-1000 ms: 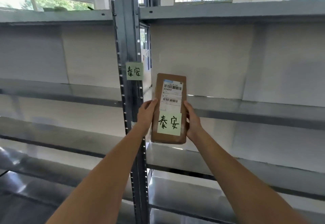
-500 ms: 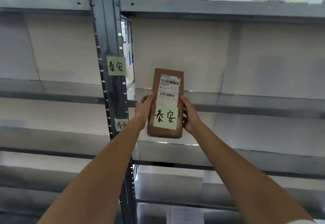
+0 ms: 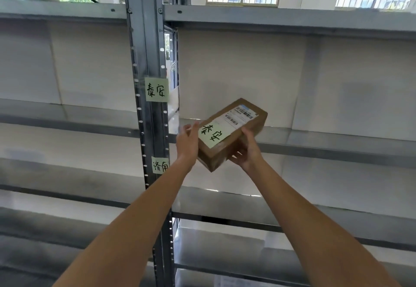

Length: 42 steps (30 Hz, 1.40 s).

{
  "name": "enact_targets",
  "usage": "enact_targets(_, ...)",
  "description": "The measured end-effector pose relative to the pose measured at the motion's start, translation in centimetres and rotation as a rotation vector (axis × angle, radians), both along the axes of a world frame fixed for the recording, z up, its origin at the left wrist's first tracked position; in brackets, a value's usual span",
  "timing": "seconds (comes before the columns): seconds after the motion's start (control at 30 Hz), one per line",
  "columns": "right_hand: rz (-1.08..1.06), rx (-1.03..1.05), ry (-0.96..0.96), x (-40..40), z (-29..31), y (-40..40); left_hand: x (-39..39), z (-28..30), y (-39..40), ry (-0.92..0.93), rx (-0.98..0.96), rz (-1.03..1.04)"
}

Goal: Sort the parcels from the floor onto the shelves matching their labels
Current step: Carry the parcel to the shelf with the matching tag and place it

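In the head view, the parcel [image 3: 233, 132] is a flat brown cardboard box held in the air in front of the grey metal shelving, just right of the upright post [image 3: 150, 115] and level with the shelf [image 3: 315, 142] behind it. Its long axis runs diagonally, the far end pointing up and to the right toward the shelf, the near end down and to the left toward the person; its broad face tilts upward. That face carries a white shipping label with barcodes at the far end and a pale green note with black handwritten characters at the near end. The left hand [image 3: 188, 143] touches the box's left edge with fingers nearly straight. The right hand [image 3: 246, 151] grips the box from below and the right, thumb on the top edge. A green note [image 3: 156, 89] on the post bears matching characters; a second green note [image 3: 160, 165] sits lower on it.
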State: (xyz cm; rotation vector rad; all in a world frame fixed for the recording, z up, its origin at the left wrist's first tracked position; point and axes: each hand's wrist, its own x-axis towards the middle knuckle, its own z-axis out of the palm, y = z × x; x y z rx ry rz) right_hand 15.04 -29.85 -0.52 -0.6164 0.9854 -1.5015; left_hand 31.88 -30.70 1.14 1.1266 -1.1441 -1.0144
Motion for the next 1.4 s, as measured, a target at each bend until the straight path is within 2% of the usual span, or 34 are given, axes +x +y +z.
enact_targets(0.17, -0.009, -0.033, -0.147, 2.4, 0.3, -2.6, -0.5, 0.4, -1.4, -0.09, -0.051, 0.104)
enact_targets(0.27, -0.076, -0.019, -0.232, 4.0, 0.7, -4.7, -0.6, 0.2, -3.0, -0.055, -0.115, 0.125)
enact_targets(0.47, -0.197, 0.007, -0.233, 5.4, 1.3, -7.7, 0.3, -0.8, -6.8, -0.024, -0.164, 0.074)
enact_targets(0.73, -0.262, 0.067, 0.051, 3.5, 1.4, -9.0, 1.4, -0.8, -11.0, -0.004, -0.094, -0.025)
enact_targets(0.87, -0.399, 0.08, 0.072, 1.3, 1.7, -9.6, 0.9, 0.3, -12.6, -0.012, -0.088, -0.031)
enact_targets(0.93, -0.474, 0.122, 0.189, -0.2, 1.6, -10.1, 0.9, 0.9, -13.2, -0.018, -0.076, -0.036)
enact_targets(1.03, -0.505, 0.126, 0.463, -2.0, 1.6, -10.4, 1.2, 1.4, -14.0, -0.074, -0.057, -0.065)
enact_targets(1.13, -0.498, 0.124, 0.653, -2.6, 1.9, -10.9, 1.6, 1.2, -15.0, -0.033, -0.01, -0.068)
enact_targets(1.4, -0.46, 0.134, 0.687, -3.8, 1.9, -11.5, 2.0, 0.3, -17.1, 0.066, 0.08, -0.086)
